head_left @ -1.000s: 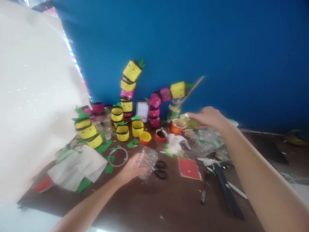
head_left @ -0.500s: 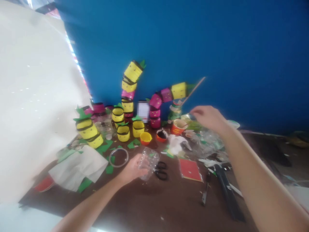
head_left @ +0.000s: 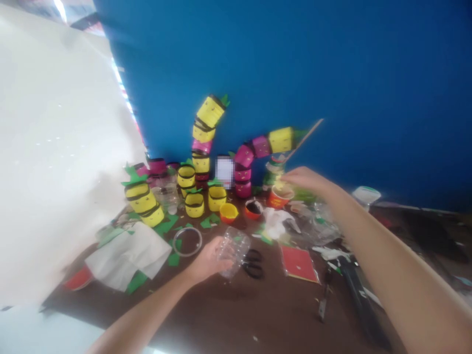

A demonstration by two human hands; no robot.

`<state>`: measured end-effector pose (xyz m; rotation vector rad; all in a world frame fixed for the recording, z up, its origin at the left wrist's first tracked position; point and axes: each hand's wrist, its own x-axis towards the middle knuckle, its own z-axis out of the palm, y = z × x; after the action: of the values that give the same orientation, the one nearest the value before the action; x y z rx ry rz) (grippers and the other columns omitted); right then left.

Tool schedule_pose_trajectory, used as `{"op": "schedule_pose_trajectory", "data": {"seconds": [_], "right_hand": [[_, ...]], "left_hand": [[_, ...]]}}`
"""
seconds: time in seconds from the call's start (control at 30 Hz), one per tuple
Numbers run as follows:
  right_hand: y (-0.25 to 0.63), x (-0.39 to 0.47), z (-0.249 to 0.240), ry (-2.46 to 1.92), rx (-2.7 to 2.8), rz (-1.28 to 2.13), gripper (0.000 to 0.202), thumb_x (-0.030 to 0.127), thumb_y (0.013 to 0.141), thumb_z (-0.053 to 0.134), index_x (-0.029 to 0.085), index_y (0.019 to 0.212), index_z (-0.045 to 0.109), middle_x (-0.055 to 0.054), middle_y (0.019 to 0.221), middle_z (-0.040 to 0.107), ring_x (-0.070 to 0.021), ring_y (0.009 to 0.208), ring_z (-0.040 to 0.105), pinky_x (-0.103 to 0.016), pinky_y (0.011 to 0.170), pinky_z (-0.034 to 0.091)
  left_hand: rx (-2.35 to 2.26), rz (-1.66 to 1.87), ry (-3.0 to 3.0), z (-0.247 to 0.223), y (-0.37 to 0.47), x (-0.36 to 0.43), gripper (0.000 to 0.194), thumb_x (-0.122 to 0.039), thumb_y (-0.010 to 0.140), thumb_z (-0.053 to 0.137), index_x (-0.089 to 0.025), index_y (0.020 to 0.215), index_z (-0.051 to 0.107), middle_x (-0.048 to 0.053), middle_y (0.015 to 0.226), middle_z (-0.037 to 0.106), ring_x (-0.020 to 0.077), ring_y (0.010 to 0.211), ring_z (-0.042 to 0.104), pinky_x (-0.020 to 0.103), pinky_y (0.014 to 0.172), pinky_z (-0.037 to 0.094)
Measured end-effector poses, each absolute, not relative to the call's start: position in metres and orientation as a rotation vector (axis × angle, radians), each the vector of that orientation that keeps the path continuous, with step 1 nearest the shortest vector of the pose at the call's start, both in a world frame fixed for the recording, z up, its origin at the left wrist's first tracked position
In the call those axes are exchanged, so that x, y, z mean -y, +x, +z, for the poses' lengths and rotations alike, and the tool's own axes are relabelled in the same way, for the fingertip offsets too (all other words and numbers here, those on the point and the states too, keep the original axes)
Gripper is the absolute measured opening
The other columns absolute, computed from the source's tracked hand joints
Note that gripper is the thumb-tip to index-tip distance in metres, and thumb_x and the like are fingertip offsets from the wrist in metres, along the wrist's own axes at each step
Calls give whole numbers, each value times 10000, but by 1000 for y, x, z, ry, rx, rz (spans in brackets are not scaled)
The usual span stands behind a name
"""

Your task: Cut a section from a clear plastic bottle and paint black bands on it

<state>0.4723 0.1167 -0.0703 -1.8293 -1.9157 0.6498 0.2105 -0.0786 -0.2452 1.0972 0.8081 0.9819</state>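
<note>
our left hand (head_left: 211, 258) has its fingers clamped on a clear plastic piece (head_left: 236, 246) over the worktop (head_left: 236, 314); our right hand (head_left: 308, 179) is at the red cup (head_left: 279, 200), fingers too blurred to tell. yellow pots (head_left: 194, 206) beyond already carry black bands; we judge our piece bare, its trimming undone.

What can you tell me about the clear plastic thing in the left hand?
The clear plastic piece looks thin and see-through, with glints and ridges or dents across its surface. It leans toward the right in the picture. The left hand grips its near left side, the thumb across the front. It appears just left of the black scissors, overlapping them in view; whether it touches the table is unclear.
</note>
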Motion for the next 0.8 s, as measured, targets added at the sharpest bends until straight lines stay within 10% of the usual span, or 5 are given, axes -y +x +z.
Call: {"op": "schedule_pose_trajectory", "data": {"seconds": [0.8], "right_hand": [[465,-99,-10,-1224,1234,1139,162,42,804,570,88,684,670,-110,757,677,-163,726,640,-380,930,490]], "left_hand": [[-805,973,1091,-238,211,81,602,-440,640,796,-160,1111,545,91,1036,604,200,944,596,312,799,476]]}}
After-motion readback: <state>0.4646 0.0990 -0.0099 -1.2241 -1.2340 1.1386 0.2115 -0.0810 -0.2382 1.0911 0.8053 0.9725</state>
